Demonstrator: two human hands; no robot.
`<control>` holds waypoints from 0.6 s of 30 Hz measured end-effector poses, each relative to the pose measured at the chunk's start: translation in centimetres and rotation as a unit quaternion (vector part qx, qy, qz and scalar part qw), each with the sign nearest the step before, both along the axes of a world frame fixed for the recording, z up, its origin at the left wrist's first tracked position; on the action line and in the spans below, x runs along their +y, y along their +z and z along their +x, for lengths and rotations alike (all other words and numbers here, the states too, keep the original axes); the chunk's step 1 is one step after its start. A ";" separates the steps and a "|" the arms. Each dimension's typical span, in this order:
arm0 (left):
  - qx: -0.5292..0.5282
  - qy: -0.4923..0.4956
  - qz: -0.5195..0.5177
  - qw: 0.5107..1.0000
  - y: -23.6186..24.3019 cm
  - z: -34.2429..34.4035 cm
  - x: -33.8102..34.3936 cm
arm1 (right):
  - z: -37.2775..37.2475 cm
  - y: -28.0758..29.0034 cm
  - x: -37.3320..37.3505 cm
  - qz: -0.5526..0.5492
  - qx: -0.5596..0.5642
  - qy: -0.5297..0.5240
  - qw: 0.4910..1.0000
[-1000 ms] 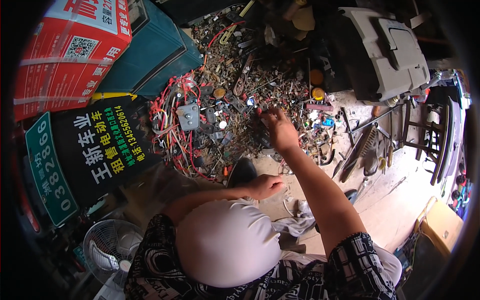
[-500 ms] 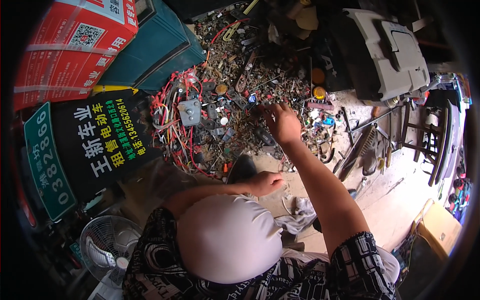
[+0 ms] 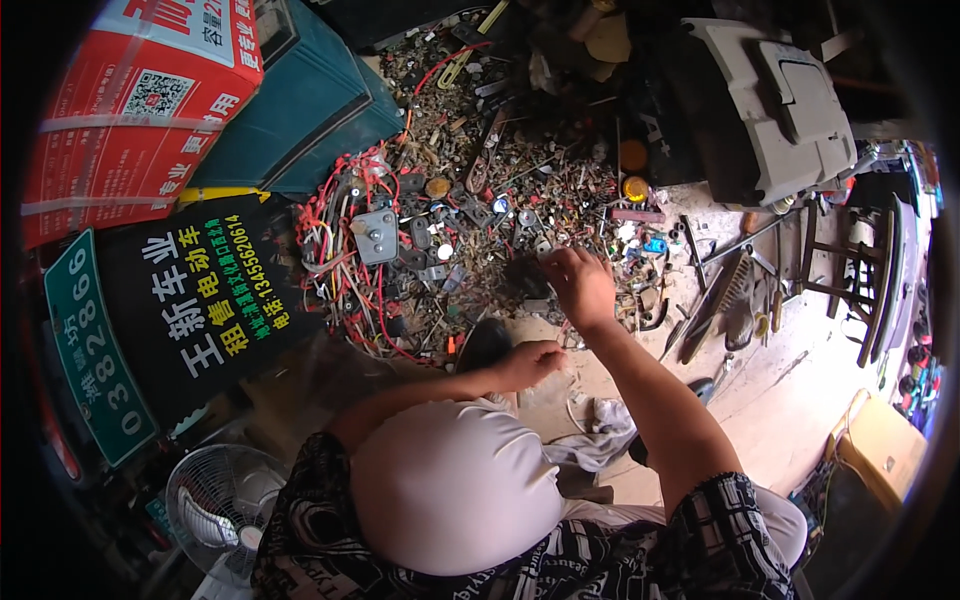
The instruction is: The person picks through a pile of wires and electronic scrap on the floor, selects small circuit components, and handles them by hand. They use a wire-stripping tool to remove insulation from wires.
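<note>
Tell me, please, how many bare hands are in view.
2: the left hand, near the picture's centre, beside a dark shoe in this view, and the right hand, over the near side of the heap of small parts. No others show.

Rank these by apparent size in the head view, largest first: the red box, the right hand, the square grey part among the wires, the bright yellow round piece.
1. Red box, though partly cut off
2. Right hand
3. Square grey part
4. Bright yellow round piece
</note>
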State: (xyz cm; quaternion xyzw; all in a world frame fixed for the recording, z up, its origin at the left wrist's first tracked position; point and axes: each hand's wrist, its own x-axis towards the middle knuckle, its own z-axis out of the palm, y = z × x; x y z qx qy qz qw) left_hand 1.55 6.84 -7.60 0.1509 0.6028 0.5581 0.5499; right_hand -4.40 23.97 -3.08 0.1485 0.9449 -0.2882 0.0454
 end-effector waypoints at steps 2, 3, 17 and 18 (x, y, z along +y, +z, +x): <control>-0.120 0.021 0.001 0.993 -0.3 -0.5 0.0 | 1.8 0.8 0.2 0.001 -0.007 -0.019 1.000; -0.170 0.048 0.016 0.984 -0.4 -1.1 0.1 | 2.7 0.9 0.3 -0.046 -0.008 -0.032 0.998; -0.449 0.165 -0.030 0.877 -0.8 -3.5 -0.7 | 5.3 5.7 0.3 -0.199 0.000 0.177 0.964; -0.451 0.163 -0.030 0.877 -0.6 -3.6 -0.4 | 5.1 5.2 0.8 -0.198 -0.002 0.176 0.964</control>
